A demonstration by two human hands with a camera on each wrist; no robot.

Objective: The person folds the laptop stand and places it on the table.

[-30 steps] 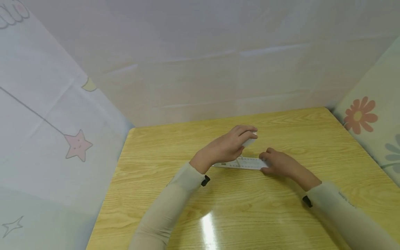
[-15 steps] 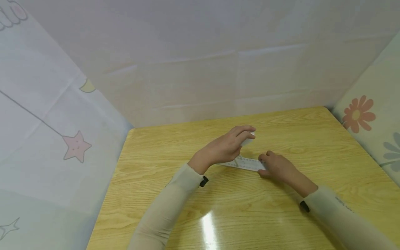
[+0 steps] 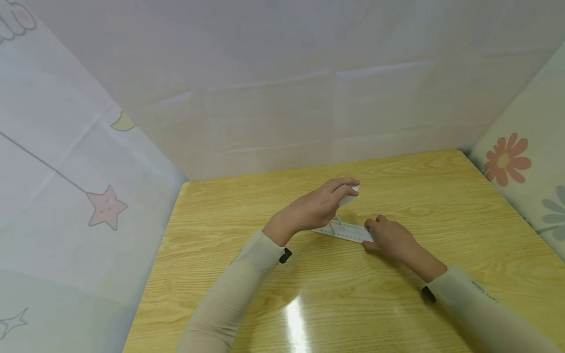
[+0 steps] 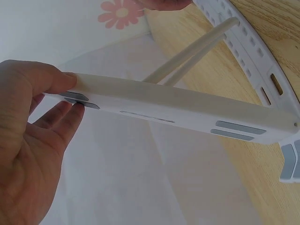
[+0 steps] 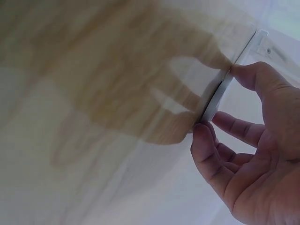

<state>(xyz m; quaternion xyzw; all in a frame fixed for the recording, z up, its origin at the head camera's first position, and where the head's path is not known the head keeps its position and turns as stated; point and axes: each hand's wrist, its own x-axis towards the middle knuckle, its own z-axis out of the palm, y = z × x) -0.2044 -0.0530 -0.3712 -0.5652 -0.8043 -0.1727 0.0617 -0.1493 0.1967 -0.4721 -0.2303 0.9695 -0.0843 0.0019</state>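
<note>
At far left, a pink star (image 3: 108,207) marked the patterned wall (image 3: 53,235). Your left hand (image 3: 315,206) pinched the white folding stand (image 3: 350,232) by its raised upper panel (image 4: 178,103), thumb and fingers on opposite sides. Two pale struts (image 4: 192,50) sloped from that panel to the slotted base (image 4: 248,49), low over the wooden table (image 3: 379,304); whether it lay fully flat, I could not tell. Your right hand (image 3: 392,238), apart from the left, gripped the base's right end. That end had just swung slightly nearer you, apparently a small turn of the whole stand. No container showed. Farthest right was an orange flower (image 3: 507,159).
</note>
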